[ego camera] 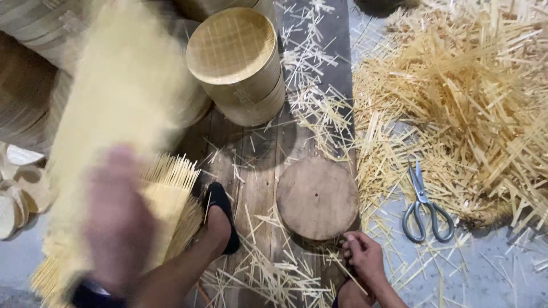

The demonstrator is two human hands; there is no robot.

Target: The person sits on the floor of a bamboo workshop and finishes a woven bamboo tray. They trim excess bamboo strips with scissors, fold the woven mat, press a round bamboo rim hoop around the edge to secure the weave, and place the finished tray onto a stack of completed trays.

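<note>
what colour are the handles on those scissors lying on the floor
Grey-green, with bare metal blades; the scissors show only in the head view.

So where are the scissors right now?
The scissors lie on the grey floor at right, beside the big pile of bamboo slivers and just right of the round wooden block.

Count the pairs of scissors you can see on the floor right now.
1. The scissors lie on the grey floor right of the round wooden board, beside the big pile of bamboo offcuts. More could be buried under that pile.
</note>
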